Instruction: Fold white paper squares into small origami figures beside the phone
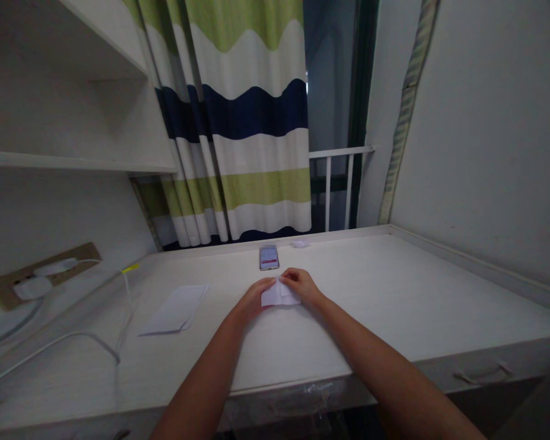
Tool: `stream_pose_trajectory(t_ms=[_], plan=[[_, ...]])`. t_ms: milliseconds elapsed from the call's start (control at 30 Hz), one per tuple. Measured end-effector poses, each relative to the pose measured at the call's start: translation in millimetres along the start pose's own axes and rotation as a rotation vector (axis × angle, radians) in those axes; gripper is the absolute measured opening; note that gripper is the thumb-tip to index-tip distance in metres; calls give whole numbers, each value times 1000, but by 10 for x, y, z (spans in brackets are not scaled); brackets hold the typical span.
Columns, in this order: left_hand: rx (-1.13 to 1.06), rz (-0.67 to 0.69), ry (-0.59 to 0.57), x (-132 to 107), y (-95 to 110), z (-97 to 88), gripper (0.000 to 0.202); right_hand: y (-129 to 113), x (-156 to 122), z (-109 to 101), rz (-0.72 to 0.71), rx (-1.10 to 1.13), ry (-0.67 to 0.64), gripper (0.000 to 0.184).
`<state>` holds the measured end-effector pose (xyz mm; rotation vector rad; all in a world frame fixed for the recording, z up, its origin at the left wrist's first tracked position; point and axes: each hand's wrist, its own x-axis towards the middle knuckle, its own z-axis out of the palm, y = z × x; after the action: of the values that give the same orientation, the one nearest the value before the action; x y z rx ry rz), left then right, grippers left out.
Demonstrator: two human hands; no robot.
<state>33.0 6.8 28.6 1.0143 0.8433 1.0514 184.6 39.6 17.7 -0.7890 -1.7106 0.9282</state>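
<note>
Between my two hands is a small piece of folded white paper [279,296], held just above the desk top. My left hand [256,294] grips its left edge, with the thumb along the top. My right hand [300,283] pinches the paper's upper right part between thumb and fingers. A smartphone [269,258] with a lit screen lies on the desk just beyond my hands. Behind it to the right sits a small crumpled or folded white paper piece [299,244].
Several loose white sheets [174,310] lie to the left on the white desk [371,293]. Farther left, white cables [87,335] run from chargers in a wall socket [41,275]. A striped curtain [256,122] hangs behind the desk; a shelf [73,162] overhangs the left side.
</note>
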Motion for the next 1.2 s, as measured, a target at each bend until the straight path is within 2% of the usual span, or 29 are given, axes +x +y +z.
stream_pose_trajectory(t_ms=[267, 433, 1200], plan=[[194, -36, -59, -18, -36, 11, 25, -40, -12, 8, -49, -70, 34, 18], [246, -17, -25, 8, -58, -7, 26, -27, 3, 27, 7, -2, 9, 21], [140, -107, -216, -67, 0, -41, 34, -75, -9, 35, 114, 38, 11, 30]])
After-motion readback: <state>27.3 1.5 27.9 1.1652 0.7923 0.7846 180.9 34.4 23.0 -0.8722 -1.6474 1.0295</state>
